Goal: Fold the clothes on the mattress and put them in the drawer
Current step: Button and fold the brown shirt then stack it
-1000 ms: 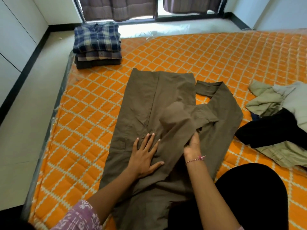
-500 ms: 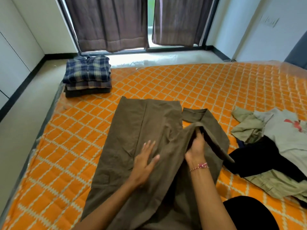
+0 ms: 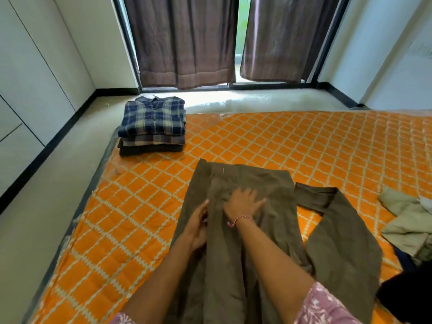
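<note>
Head view, the only one. Olive-brown trousers (image 3: 247, 242) are spread lengthwise on the orange quilted mattress (image 3: 304, 141), waist end near, leg ends far. One leg is laid over to the left, forming a long panel; the other leg (image 3: 339, 235) is splayed out to the right, its hem bent back toward centre.

Right hand (image 3: 244, 203): flat, fingers spread, pressed on the folded panel mid-fabric. Nothing is grasped. Left hand (image 3: 198, 226): placed at the left edge of the upper layer, fingers curled onto that edge; a pinch of the trousers is judged likely, though the fingertips are partly hidden.

A folded stack, plaid shirt (image 3: 153, 119) on top, is seen at the far left corner of the mattress. Unfolded clothes (image 3: 404, 220), pale green and dark, are heaped at the right edge. No drawer is in view.

Step in hand, as judged: lengthwise fold of the trousers, with the layers being aligned and smoothed. Task is judged partly done: some items stacked, several not yet folded, nothing seen stowed.

Next move calls for: right leg to be brought over onto the left panel, seams matched, wrinkles pressed out, then crosswise folds to stack size. Loose hem is likely to bunch unless flattened first.
</note>
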`<state>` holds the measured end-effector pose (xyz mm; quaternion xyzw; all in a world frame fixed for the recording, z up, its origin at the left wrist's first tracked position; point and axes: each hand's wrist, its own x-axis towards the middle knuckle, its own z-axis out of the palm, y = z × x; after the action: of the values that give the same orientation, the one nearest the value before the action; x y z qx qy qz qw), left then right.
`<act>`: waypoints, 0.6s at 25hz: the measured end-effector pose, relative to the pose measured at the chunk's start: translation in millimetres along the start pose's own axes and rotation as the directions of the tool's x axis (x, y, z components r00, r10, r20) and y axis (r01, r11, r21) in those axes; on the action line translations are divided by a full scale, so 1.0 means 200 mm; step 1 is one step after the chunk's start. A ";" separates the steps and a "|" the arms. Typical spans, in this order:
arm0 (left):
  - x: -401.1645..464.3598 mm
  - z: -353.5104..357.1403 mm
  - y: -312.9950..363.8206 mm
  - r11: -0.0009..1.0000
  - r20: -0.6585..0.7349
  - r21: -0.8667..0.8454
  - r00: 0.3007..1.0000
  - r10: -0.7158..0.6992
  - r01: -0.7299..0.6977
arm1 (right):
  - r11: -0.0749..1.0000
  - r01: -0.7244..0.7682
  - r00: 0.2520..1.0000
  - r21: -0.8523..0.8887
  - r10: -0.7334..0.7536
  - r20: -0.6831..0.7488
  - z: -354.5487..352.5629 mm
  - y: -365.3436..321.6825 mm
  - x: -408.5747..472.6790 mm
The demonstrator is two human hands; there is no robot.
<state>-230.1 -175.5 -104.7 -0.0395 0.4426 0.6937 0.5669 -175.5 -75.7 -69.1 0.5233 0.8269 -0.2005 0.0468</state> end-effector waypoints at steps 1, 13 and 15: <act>0.01 -0.08 -0.02 0.996 -0.059 0.058 0.997 -0.059 0.062 | 1.000 -0.006 0.994 -0.030 0.009 0.108 0.13 0.03 0.00; -0.36 -0.15 -0.31 0.872 -0.389 0.484 0.912 0.134 0.079 | 0.518 -0.387 0.909 0.763 0.074 0.411 0.19 0.59 -0.24; -0.52 -0.21 -0.47 0.740 -0.329 0.671 0.915 0.235 0.051 | 0.567 -0.324 0.927 0.757 0.034 0.372 0.25 0.62 -0.37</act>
<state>-134.8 -285.0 -126.9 0.0500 0.7663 0.4945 0.4070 -39.4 -110.5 -129.4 0.5297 0.5677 -0.6287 -0.0435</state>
